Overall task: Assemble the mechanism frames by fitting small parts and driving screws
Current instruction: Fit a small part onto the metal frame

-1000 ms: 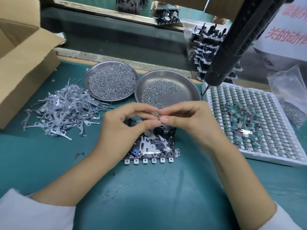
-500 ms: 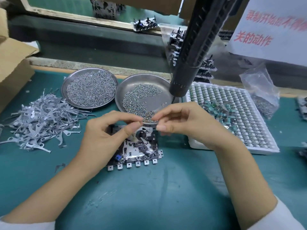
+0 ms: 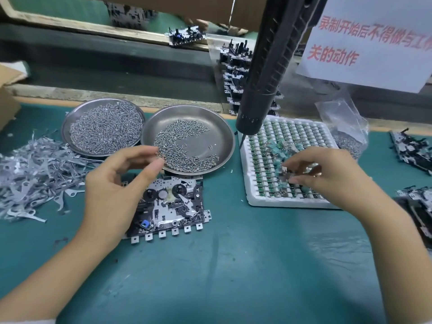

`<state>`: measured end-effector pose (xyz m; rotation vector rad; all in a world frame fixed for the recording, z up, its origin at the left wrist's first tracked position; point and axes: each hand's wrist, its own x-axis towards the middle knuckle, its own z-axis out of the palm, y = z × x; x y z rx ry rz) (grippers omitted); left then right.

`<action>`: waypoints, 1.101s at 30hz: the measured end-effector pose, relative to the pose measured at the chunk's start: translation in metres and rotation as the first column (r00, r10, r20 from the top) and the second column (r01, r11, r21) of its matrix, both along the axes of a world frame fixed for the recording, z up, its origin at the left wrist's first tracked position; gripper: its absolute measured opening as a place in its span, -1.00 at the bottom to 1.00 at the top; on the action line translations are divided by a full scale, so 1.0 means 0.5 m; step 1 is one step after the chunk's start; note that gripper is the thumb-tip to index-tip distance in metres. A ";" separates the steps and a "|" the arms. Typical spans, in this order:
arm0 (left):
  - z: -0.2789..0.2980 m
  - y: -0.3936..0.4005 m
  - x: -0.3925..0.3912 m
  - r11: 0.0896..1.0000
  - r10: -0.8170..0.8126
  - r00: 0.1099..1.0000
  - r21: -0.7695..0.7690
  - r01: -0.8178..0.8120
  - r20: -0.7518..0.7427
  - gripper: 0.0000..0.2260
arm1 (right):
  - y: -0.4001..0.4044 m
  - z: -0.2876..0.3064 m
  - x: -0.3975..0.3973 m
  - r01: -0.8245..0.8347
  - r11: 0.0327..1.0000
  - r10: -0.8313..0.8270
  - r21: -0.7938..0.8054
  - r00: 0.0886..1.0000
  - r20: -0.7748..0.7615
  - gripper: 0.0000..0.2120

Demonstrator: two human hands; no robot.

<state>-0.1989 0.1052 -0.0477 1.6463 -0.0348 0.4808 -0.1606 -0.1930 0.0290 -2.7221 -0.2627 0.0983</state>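
Left to right: left hand (image 3: 117,183), thumb and forefinger slightly apart, holding a small screw (image 3: 157,152) at the forefinger tip above the mechanism frame (image 3: 170,204) on the green mat (image 3: 233,265); right hand (image 3: 327,176) pinching a small metal part (image 3: 286,175) over the white tray (image 3: 280,202). Sign (image 3: 369,38), red characters, partly legible: "录制开始后不得做与工作…关的动作".

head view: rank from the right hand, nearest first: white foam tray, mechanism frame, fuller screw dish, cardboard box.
From the right hand:
1. White foam tray, directly under its fingers.
2. Mechanism frame, to its left, centre of the mat.
3. Fuller screw dish, further left and back.
4. Cardboard box, at the far left edge.
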 end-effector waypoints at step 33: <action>0.016 -0.013 -0.012 0.988 -0.150 0.988 0.035 0.151 -0.043 -0.85 | 0.256 -0.111 -0.035 -0.021 0.434 0.170 0.901 0.984 -0.059 -0.82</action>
